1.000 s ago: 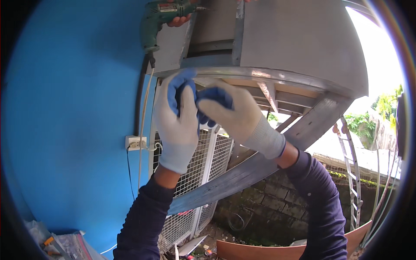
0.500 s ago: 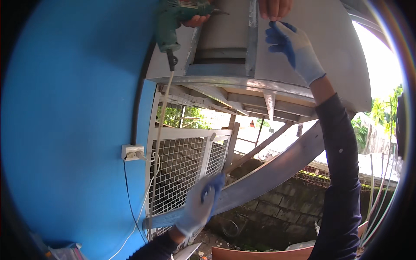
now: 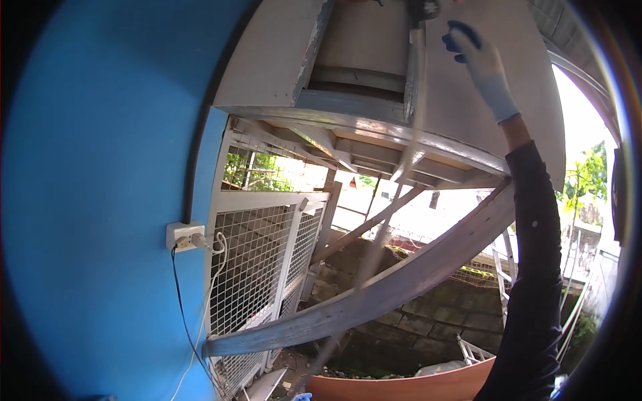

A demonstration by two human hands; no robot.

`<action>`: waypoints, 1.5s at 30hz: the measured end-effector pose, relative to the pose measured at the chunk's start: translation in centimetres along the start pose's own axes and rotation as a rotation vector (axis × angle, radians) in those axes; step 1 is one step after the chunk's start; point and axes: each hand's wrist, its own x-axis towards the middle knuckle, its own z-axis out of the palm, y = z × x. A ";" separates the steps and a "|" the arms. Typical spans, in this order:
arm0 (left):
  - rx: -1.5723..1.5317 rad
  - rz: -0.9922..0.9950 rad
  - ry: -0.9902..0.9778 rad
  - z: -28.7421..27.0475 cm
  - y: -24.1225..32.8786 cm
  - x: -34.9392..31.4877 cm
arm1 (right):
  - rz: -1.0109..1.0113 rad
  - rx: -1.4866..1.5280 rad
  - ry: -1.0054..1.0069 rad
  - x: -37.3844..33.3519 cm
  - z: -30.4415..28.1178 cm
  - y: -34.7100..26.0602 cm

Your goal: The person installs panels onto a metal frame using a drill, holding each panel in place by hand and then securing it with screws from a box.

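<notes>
My right hand (image 3: pixel 478 63), in a white and blue work glove, is raised in front of the grey panel (image 3: pixel 501 93) at the upper right. Its fingers are bent toward the thumb; anything between them is too small to make out. Left of it, the base of a power drill (image 3: pixel 422 9) shows at the top edge, its pale cord (image 3: pixel 418 80) hanging down, blurred. The rest of the drill is out of frame. A scrap of blue glove (image 3: pixel 303 397) at the bottom edge seems to be my left hand, its fingers hidden.
A curved grey board (image 3: pixel 381 294) crosses below the wooden framing. To the left stand a blue wall (image 3: pixel 100 200) with an outlet (image 3: pixel 185 236) and plugged cords, and a wire-mesh gate (image 3: pixel 251 267). A ladder (image 3: pixel 505 274) and a reddish-brown sheet (image 3: pixel 401 387) are lower right.
My right hand has moved away from another person's fingertips, and its fingers are more bent. My left hand dropped almost out of view. The other person's drill moved right and up.
</notes>
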 end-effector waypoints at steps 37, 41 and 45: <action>0.141 0.058 -0.524 0.0 -1.5 1.0 | -0.351 -1.304 -0.437 -8.7 4.0 1.6; 0.136 0.051 -0.539 0.1 -1.9 1.6 | -0.381 -1.286 -0.420 -8.5 3.9 2.6; 0.127 0.045 -0.563 0.1 -2.2 2.2 | -0.400 -1.299 -0.410 -8.6 4.1 2.3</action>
